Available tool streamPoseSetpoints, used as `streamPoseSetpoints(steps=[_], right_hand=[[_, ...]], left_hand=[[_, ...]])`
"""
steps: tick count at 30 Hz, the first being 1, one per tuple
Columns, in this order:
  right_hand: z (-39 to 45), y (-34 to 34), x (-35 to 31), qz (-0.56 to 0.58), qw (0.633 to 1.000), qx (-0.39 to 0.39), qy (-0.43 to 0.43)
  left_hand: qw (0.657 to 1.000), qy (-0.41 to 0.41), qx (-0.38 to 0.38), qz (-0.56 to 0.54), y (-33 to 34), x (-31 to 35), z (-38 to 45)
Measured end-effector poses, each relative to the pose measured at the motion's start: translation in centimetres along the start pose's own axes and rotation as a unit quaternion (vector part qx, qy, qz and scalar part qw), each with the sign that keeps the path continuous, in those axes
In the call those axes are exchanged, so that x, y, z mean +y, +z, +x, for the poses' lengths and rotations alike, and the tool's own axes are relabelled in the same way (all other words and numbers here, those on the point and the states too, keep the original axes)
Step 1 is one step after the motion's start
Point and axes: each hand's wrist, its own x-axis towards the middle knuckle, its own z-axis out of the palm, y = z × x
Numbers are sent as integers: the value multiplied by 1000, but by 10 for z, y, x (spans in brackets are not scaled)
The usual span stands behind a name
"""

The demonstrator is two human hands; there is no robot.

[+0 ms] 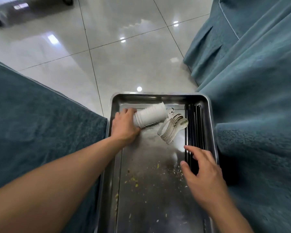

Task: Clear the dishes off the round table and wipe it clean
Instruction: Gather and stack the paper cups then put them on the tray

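— What are the hands doing?

— The left hand point(124, 127) is curled around the base of a stack of ribbed white cups point(150, 116) lying on its side at the far left of the shiny rectangular steel tray point(158, 96). The right hand point(202, 172) holds nothing – fingers spread and relaxed, fingertips touching or just above the bundle of long black chopsticks point(194, 125).

— Where do those lie?

— Lengthwise against the tray's right wall, straight and parallel. Between them and the cups sits a fanned stack of white ceramic soup spoons point(173, 127), nested bowl in bowl, the top one smeared with something greenish.

— And the tray floor?

— Smooth, reflective metal, strewn near the person with small yellow-green food scraps point(136, 181) and pale crumbs.

— What's around it?

— Teal fabric with a nubbly, towel-like texture: one cloth-covered surface point(40, 123) at left, draped folds of teal fabric with pale piping point(252, 73) at right. Beyond lies a glossy floor of large white tiles point(116, 56) with thin dark joints, mirroring ceiling lights. The round table itself I cannot pick out.
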Motion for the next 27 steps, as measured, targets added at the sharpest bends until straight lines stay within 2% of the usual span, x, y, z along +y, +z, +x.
streamPoseSetpoints(steps=[4, 14, 19, 27], right_hand=[[6, 4, -1, 3, 1000, 0, 4], [10, -6, -8, -17, 1000, 6, 14], [-4, -13, -26, -38, 999, 25, -3], [-63, -41, -68, -68, 993, 87, -48]], left_hand=[[995, 20, -6, 97, 0, 11, 22], [987, 40, 7, 157, -6, 38, 37], [984, 56, 28, 167, -22, 38, -4], [987, 135, -40, 74, -89, 69, -133]])
